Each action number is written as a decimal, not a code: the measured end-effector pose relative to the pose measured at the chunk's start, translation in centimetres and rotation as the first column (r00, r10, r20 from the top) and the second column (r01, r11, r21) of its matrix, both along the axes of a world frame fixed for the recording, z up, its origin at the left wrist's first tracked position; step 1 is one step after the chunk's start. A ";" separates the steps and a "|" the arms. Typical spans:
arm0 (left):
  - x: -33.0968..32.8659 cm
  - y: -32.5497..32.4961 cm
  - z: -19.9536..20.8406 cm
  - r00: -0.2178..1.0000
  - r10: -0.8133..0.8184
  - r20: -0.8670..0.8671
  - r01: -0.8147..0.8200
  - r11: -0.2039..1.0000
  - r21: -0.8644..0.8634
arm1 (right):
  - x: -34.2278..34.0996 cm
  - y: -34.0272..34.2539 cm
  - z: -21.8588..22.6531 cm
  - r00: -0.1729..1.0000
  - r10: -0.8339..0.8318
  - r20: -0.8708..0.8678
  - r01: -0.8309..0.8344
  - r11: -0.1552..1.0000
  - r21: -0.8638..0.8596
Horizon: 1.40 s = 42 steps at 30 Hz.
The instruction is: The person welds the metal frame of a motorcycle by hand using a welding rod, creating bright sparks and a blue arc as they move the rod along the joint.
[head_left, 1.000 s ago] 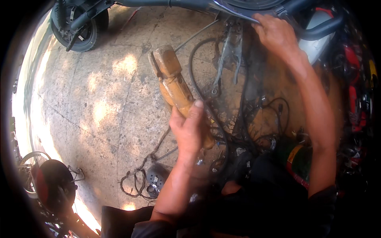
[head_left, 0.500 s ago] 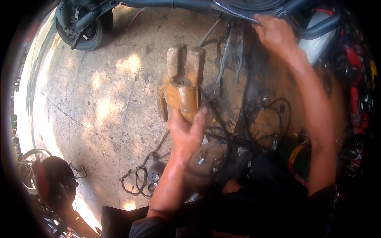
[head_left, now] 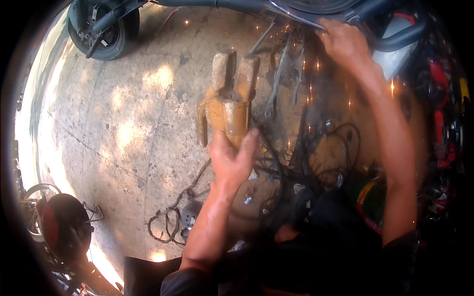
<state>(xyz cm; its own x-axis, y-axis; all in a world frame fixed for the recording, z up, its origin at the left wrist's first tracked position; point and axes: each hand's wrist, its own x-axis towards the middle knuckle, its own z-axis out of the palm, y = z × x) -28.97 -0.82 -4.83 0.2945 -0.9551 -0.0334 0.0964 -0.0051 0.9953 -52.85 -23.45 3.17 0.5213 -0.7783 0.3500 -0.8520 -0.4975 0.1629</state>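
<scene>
Holding a yellow pronged tool (head_left: 230, 116) above the concrete floor (head_left: 126, 165), the left hand (head_left: 230, 162) curls its fingers around it; the right hand (head_left: 346, 45) bends its fingers against a shiny bar (head_left: 296, 16), whether gripping I cannot tell.

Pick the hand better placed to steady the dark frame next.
Probably the right hand: it's up at the dark frame, while the left hand, lower in view, holds the forked orange tool.
</scene>
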 end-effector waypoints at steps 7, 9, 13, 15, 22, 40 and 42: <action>0.2 0.0 -0.4 0.997 -0.026 0.068 0.022 0.998 0.055 | 0.1 0.3 -0.1 1.000 0.013 0.028 -0.012 1.000 -0.020; 0.0 0.5 -0.7 1.000 -0.022 -0.021 0.023 0.997 0.076 | 0.5 0.8 0.2 0.999 0.014 0.032 -0.014 1.000 -0.015; 0.4 0.6 -1.9 0.882 0.052 -0.468 0.026 0.987 0.157 | 0.7 1.0 0.4 0.999 0.016 0.046 -0.016 1.000 -0.001; 0.9 0.6 -1.9 0.840 0.098 -0.533 0.031 0.973 0.228 | 0.6 0.8 0.4 0.998 0.026 0.055 -0.026 1.000 -0.013; 1.0 1.8 -2.6 0.963 0.015 -0.271 0.016 0.994 0.110 | 0.6 0.8 0.3 0.997 0.030 0.066 -0.027 0.999 -0.037; 0.0 0.7 -1.8 0.978 0.019 -0.209 0.013 0.989 0.149 | 0.6 0.9 0.4 0.999 0.020 0.031 -0.020 1.000 -0.012; -0.2 0.6 -1.9 0.976 0.020 -0.217 0.011 0.990 0.142 | 0.6 0.9 0.4 0.999 0.024 0.029 -0.024 1.000 -0.015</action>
